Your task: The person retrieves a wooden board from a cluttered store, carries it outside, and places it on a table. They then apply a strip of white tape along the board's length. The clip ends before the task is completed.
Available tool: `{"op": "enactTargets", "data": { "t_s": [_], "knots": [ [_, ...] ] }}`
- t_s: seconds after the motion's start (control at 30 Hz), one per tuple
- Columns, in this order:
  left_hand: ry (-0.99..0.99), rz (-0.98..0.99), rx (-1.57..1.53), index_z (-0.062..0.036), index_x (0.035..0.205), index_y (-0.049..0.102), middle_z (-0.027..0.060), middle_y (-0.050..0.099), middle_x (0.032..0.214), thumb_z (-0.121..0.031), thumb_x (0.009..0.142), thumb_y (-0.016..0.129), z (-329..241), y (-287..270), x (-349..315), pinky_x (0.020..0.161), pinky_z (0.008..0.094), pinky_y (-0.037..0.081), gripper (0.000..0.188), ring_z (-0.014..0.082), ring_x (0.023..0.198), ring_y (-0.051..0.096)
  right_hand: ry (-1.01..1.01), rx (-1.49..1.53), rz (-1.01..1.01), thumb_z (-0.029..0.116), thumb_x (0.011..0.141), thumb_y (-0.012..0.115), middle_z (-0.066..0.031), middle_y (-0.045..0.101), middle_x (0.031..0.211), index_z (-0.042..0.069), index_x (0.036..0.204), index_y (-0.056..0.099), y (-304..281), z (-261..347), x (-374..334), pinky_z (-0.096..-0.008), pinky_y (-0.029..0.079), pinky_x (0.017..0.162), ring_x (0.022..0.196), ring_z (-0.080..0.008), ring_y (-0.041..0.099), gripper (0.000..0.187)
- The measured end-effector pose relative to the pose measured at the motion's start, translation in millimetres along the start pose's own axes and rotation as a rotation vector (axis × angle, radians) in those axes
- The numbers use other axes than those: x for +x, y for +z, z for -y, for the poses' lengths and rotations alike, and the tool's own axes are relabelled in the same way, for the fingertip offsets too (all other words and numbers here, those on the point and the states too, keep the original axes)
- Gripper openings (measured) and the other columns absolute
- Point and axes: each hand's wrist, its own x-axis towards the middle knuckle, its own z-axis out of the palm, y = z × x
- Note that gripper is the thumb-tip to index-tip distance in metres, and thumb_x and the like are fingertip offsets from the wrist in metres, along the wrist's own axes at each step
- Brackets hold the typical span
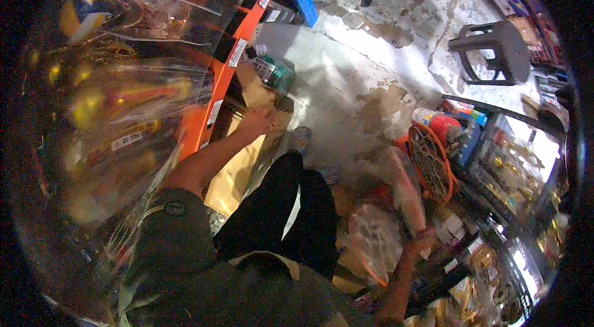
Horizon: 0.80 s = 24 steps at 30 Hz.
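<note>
- Left hand [258, 121] is on the far end of the open cardboard box [234, 175], fingers curled over the edge. Can't tell if it's really gripping or just resting there.
- That box sits left of the black trousers [257, 215], beside the orange shelf beam [238, 48]. Its long axis slants from near the lap, away and a bit to the right, roughly in line with the left forearm.
- Right hand [423, 240] is way over on the other side, touching the near end of a long plastic-wrapped package [405, 188]. Too dim to tell how closed the fingers are.
- Package points away from that hand, tilting slightly left, with an orange hoop [431, 163] just right of it.
- So left is the nearer hand for the box, right for the package.
</note>
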Motion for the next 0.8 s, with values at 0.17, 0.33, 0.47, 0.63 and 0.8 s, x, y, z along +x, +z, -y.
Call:
{"op": "enactTargets", "data": {
  "t_s": [0.17, 0.33, 0.47, 0.63, 0.8],
  "knots": [
    [-0.020, -0.326, -0.467, -0.0104, 0.123, 0.064, 0.0129, 0.060, 0.116, -0.023, 0.088, 0.064, -61.0, -167.8, -22.0, 0.090, 0.0429, 0.049, 0.037, 0.0320, 0.111, 0.057, 0.014, 0.135, -0.066, 0.035, 0.092, 0.063, -0.0133, 0.064, 0.115, 0.000, 0.119, 0.061, -65.9, 116.6, 63.9, -0.0440, 0.045, 0.093, 0.106, -0.0318, 0.059, 0.045],
    [-0.198, -0.394, -1.721, -0.0027, 0.116, 0.070, 0.0079, 0.073, 0.108, -0.034, 0.090, 0.073, -52.2, -325.5, -31.0, 0.081, 0.0304, 0.050, 0.041, 0.0116, 0.095, 0.063, -0.141, 0.875, 0.373, 0.034, 0.078, 0.079, -0.0169, 0.046, 0.145, 0.002, 0.137, 0.050, -205.5, 330.4, 96.3, -0.0488, 0.032, 0.112, 0.132, -0.0346, 0.044, 0.074],
    [-0.269, -0.378, -2.179, 0.0025, 0.126, 0.060, 0.0125, 0.065, 0.122, -0.022, 0.093, 0.068, -16.9, -402.2, -25.5, 0.076, 0.0369, 0.062, 0.042, 0.0228, 0.099, 0.069, -0.469, 0.514, 0.190, 0.043, 0.059, 0.089, -0.0170, 0.036, 0.150, 0.007, 0.152, 0.027, -325.4, 413.6, 147.8, -0.0588, 0.014, 0.118, 0.138, -0.0388, 0.035, 0.118],
    [-0.164, -0.366, -2.287, 0.0000, 0.130, 0.055, 0.0125, 0.064, 0.122, -0.019, 0.093, 0.066, 26.7, -470.6, 29.4, 0.076, 0.0372, 0.063, 0.043, 0.0254, 0.104, 0.068, -0.376, 0.482, 0.164, 0.043, 0.051, 0.091, -0.0152, 0.046, 0.135, 0.011, 0.152, 0.028, -389.9, 443.6, 237.7, -0.0582, 0.005, 0.120, 0.133, -0.0374, 0.039, 0.124],
    [0.043, -0.409, -2.379, -0.0038, 0.134, 0.052, 0.0137, 0.061, 0.130, -0.031, 0.097, 0.061, 46.5, -513.9, 109.5, 0.083, 0.0396, 0.059, 0.047, 0.0256, 0.111, 0.064, -0.417, 0.465, 0.037, 0.035, 0.050, 0.091, -0.0137, 0.049, 0.123, 0.010, 0.145, 0.040, -406.1, 458.1, 300.4, -0.0535, 0.017, 0.119, 0.124, -0.0355, 0.046, 0.111]
  ]
}}
